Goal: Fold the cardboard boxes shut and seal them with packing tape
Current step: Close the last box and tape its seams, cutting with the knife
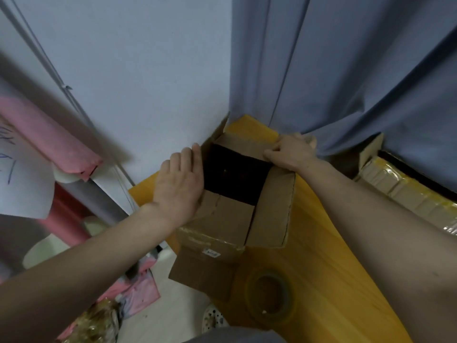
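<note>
Cardboard box (pixel 222 219) at table (pixel 321 243) edge

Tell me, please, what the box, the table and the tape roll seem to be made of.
The box: brown corrugated cardboard, matte; creased flaps and a ragged cut edge show it. The table: yellow-orange wood or wood-look laminate, smooth, with faint grain lines. The tape roll: clear glossy plastic film, seemingly on a brownish core.

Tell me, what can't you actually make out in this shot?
- Head view: inside of the cardboard box, all dark shadow; contents unknown.
- Small label on its front, too small to read.
- Second box at right, partly behind the curtain and cut by the frame edge.
</note>
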`<state>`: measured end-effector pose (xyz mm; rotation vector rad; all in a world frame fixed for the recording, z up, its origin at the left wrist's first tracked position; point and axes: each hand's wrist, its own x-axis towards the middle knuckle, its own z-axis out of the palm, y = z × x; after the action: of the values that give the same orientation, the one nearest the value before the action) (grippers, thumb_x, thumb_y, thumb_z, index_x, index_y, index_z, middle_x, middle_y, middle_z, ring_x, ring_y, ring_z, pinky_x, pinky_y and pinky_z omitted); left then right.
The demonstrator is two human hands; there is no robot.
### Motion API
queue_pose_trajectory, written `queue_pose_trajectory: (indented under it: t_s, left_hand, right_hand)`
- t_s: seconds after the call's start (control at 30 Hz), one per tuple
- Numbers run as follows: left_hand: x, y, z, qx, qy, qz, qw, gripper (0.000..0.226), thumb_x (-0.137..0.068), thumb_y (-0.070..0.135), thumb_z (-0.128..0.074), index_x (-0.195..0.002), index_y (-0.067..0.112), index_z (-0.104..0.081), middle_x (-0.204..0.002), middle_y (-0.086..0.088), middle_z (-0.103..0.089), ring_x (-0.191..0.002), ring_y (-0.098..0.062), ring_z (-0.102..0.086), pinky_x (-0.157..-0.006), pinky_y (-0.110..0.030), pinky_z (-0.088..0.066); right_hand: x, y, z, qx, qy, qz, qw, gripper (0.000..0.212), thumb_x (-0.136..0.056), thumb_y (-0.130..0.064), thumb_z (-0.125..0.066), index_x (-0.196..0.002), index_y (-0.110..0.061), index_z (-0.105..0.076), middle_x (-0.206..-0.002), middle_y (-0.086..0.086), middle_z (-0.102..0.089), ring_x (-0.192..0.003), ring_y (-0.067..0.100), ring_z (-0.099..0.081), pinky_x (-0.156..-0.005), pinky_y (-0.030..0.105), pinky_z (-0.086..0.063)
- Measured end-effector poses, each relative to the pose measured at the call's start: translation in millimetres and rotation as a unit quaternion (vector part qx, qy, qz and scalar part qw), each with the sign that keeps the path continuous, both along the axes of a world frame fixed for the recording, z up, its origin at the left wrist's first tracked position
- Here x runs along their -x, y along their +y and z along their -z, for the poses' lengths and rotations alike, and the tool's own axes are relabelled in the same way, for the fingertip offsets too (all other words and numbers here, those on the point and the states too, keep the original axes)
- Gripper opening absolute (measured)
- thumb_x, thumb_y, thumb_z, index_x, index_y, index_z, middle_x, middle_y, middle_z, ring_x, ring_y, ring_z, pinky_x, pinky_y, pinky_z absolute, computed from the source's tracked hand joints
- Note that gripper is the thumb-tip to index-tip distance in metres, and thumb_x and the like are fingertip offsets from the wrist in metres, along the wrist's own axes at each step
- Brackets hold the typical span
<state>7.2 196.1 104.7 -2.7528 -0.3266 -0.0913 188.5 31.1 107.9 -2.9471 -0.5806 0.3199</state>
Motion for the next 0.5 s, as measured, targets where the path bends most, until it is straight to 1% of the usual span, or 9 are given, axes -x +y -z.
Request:
queue_pose_trajectory:
  t_s: [0.03, 0.1, 0.13, 0.2, 0.23, 0.3, 0.33, 0.4, 0.5]
  left_hand:
    - [-0.6, -3.2, -0.7, -0.004, -0.019, 0.022, 1.000, 0.064, -0.086, 0.020, -0.045, -0.141, -0.009, -0.032, -0.119, -0.018, -0.053, -0.098, -0.030, -0.055, -0.080, -0.034, -0.047]
    - [-2.0, -8.4, 0.1, 0.041, 0.015, 0.033, 0.998, 0.060, -0.088, 0.011, -0.046, -0.143, -0.006, -0.028, -0.126, -0.019, -0.047, -0.107, -0.031, -0.052, -0.085, -0.034, -0.047]
    - [-2.9, -9.9, 4.3, 0.086, 0.065, 0.051, 0.993, 0.063, -0.090, 0.014, -0.051, -0.144, -0.002, -0.023, -0.131, -0.017, -0.040, -0.115, -0.030, -0.046, -0.089, -0.033, -0.044]
    - [-6.4, -5.3, 9.7, 0.215, 0.141, 0.085, 0.963, 0.048, -0.092, 0.026, -0.054, -0.134, 0.010, -0.040, -0.130, -0.011, -0.040, -0.118, -0.027, -0.045, -0.092, -0.034, -0.044]
    - [-7.9, -0.2, 11.1, 0.272, 0.147, 0.093, 0.946, 0.035, -0.093, 0.030, -0.052, -0.124, 0.012, -0.051, -0.126, -0.009, -0.045, -0.115, -0.026, -0.048, -0.092, -0.035, -0.044]
    - [-10.4, 13.6, 16.4, 0.343, 0.131, 0.084, 0.926, 0.027, -0.094, 0.018, -0.049, -0.117, 0.014, -0.062, -0.119, -0.008, -0.052, -0.108, -0.028, -0.055, -0.091, -0.037, -0.045]
    - [-11.2, 20.8, 18.4, 0.364, 0.114, 0.074, 0.921, 0.029, -0.092, 0.009, -0.050, -0.117, 0.014, -0.064, -0.116, -0.008, -0.054, -0.106, -0.030, -0.057, -0.089, -0.036, -0.045]
    - [-12.6, 35.0, 19.1, 0.370, 0.070, 0.053, 0.925, 0.037, -0.088, 0.003, -0.056, -0.123, 0.014, -0.063, -0.117, -0.008, -0.055, -0.109, -0.032, -0.056, -0.087, -0.032, -0.043]
    - [-15.7, 50.8, 19.3, 0.366, 0.064, -0.055, 0.927, 0.073, -0.084, 0.022, -0.071, -0.147, 0.022, -0.033, -0.150, -0.012, -0.031, -0.136, -0.033, -0.032, -0.105, -0.035, -0.032]
  right_hand:
    - [0.4, -3.3, 0.8, -0.019, -0.006, 0.000, 1.000, 0.037, -0.086, -0.046, -0.047, -0.080, -0.017, -0.069, -0.122, 0.006, -0.056, -0.122, 0.025, -0.038, -0.111, 0.049, -0.019]
    - [0.3, -9.9, 4.4, -0.163, -0.045, 0.023, 0.985, 0.029, -0.092, -0.031, -0.051, -0.105, -0.013, -0.070, -0.142, 0.008, -0.040, -0.133, 0.028, -0.027, -0.113, 0.036, -0.018]
    - [4.1, -11.1, 4.4, -0.290, -0.080, 0.066, 0.951, 0.028, -0.093, -0.022, -0.051, -0.114, -0.010, -0.065, -0.144, 0.011, -0.034, -0.134, 0.028, -0.027, -0.110, 0.027, -0.019]
    - [16.8, -4.6, 2.1, -0.536, -0.116, 0.184, 0.816, 0.025, -0.094, -0.015, -0.048, -0.116, -0.004, -0.055, -0.131, 0.011, -0.036, -0.114, 0.016, -0.042, -0.090, 0.011, -0.029]
    - [25.8, 1.7, -1.3, -0.598, -0.098, 0.223, 0.763, 0.020, -0.095, -0.019, -0.043, -0.109, -0.007, -0.050, -0.118, 0.005, -0.039, -0.097, 0.010, -0.043, -0.081, 0.010, -0.030]
    - [38.3, 11.2, 4.6, -0.657, -0.013, 0.241, 0.714, 0.015, -0.093, -0.031, -0.038, -0.095, -0.017, -0.042, -0.096, -0.003, -0.042, -0.085, 0.010, -0.042, -0.081, 0.023, -0.033]
    - [41.4, 14.5, 13.6, -0.662, 0.042, 0.244, 0.708, 0.017, -0.091, -0.036, -0.039, -0.090, -0.021, -0.046, -0.091, 0.000, -0.049, -0.086, 0.016, -0.048, -0.082, 0.035, -0.038]
    - [52.6, 15.7, 28.6, -0.590, 0.107, 0.209, 0.772, 0.021, -0.089, -0.034, -0.039, -0.088, -0.022, -0.057, -0.094, 0.007, -0.060, -0.091, 0.027, -0.056, -0.082, 0.049, -0.043]
    - [86.0, 12.6, 42.5, -0.490, 0.180, 0.115, 0.845, 0.037, -0.102, -0.028, -0.034, -0.136, -0.025, -0.049, -0.139, 0.001, -0.051, -0.127, 0.022, -0.046, -0.106, 0.040, -0.038]
